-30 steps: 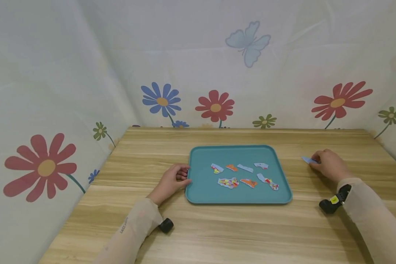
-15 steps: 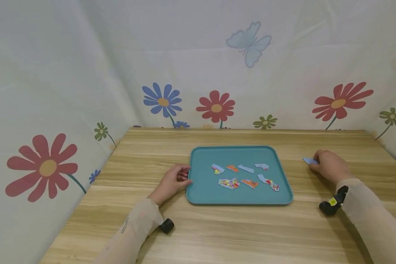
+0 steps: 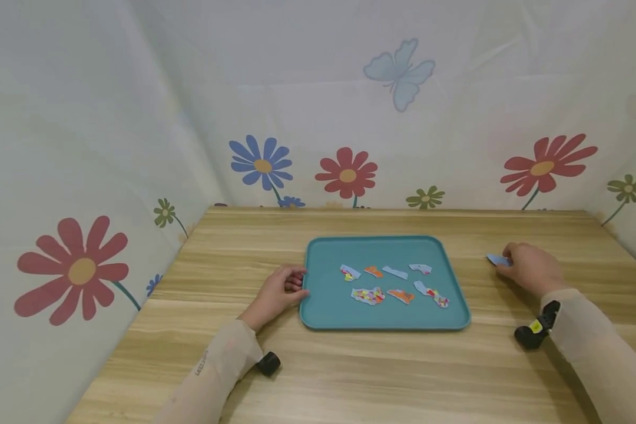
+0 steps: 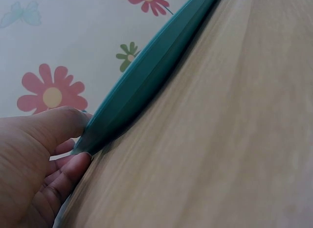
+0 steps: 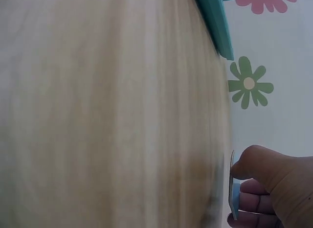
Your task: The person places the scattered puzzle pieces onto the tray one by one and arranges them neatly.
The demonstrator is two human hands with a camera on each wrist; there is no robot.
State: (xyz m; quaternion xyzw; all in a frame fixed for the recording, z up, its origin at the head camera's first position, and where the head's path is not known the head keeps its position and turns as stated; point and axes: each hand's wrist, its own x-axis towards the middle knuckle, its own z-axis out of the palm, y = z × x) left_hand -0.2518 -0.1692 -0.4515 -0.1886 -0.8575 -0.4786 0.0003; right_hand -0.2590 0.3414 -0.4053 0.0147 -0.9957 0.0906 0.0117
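Observation:
In the head view a teal tray (image 3: 328, 312) lies on the wooden table. My left hand (image 3: 277, 294) grips its left edge, thumb on the rim and fingers against the side in the left wrist view. Several torn paper scraps lie apart in two rough rows on the tray, among them a multicoloured scrap (image 3: 368, 295), an orange scrap (image 3: 401, 295) and a pale blue strip (image 3: 395, 272). Right of the tray, my right hand (image 3: 534, 270) pinches a light blue paper scrap (image 3: 497, 259) between thumb and fingers, just above or at the table; which, I cannot tell.
The wooden table (image 3: 392, 377) runs back to a white cloth wall (image 3: 307, 76) printed with flowers and a butterfly. Cloth also encloses the left and right sides. A small black camera is strapped to each wrist.
The head view has shifted very slightly. Both hands keep their holds, and the scraps on the tray lie as before.

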